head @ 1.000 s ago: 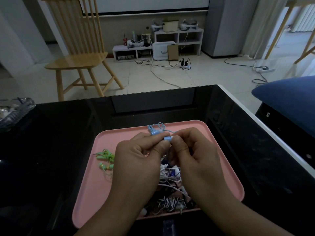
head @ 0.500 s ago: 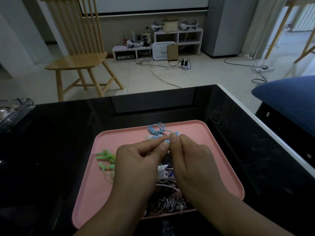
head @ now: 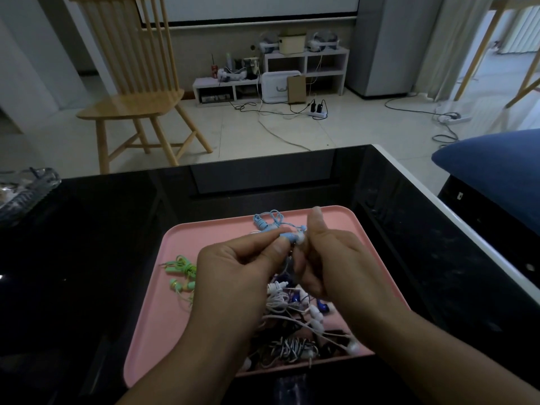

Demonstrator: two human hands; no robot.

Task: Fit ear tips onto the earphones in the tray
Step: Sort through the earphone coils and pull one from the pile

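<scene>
Above the far half of the tray (head: 152, 331), both hands meet over a light blue earphone (head: 290, 235). The left hand (head: 233, 270) pinches the bud's stem between thumb and forefinger, likely to keep it steady and point its nozzle toward the other hand. The right hand (head: 336, 267) has its fingers curled in against the bud's whitish end with the thumb raised; it seems to be pressing an ear tip on, though the tip itself is too small and too hidden to make out, and I cannot tell how it is gripped. The blue cable (head: 270, 219) loops back from the bud toward the tray's far edge, slack, so it does not pull on the work.

Near the tray's left edge lies a green earphone set (head: 181, 273), apart from the rest. Toward the near edge, under the wrists, sits a tangle (head: 292, 323) of white, dark blue and striped earphones, probably still waiting. The tray rests at the near edge of the dark worktop (head: 87, 244).
</scene>
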